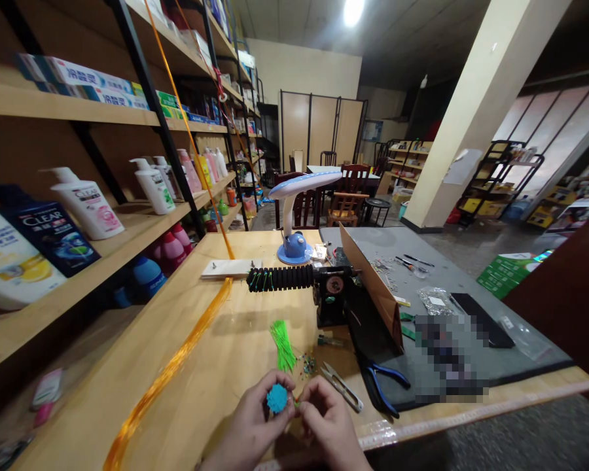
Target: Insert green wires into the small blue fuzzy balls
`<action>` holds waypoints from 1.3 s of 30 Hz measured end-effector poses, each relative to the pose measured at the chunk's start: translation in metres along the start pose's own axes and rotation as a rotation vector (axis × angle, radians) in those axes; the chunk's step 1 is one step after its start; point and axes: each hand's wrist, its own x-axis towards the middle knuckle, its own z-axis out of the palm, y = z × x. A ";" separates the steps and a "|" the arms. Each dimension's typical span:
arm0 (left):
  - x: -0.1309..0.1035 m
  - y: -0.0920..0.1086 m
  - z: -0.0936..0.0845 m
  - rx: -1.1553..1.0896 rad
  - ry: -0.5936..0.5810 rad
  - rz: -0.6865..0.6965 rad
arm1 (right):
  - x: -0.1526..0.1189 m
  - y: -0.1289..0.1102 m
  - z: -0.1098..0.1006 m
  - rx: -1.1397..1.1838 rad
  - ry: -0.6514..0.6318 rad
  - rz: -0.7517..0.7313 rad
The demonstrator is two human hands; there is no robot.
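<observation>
The left hand (252, 418) pinches a small round blue spiky bead ball (277, 398) just above the near edge of the pale wooden table (177, 392); the right hand (324, 418) presses its fingertips together beside it. Green plastic strands (282, 343) and steel thread snips (342, 386) lie just beyond, with bare wood to the left.

blue pompom (277, 398), green strands (283, 345), orange ribbon (177, 363)

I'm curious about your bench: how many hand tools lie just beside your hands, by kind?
Blue-handled pliers: 1
Thread snips: 1
Total: 2
Both lie on the table right of the hands; the left hand holds a blue bristly ball.
</observation>
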 end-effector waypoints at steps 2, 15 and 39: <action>0.000 0.002 0.002 0.017 -0.012 0.005 | 0.000 0.002 0.002 0.101 -0.022 0.057; 0.004 -0.012 0.000 -0.150 0.010 -0.124 | -0.001 0.006 -0.003 0.083 -0.011 0.040; 0.005 -0.019 -0.005 -0.185 -0.025 -0.081 | -0.005 -0.006 -0.005 -0.502 0.063 -0.385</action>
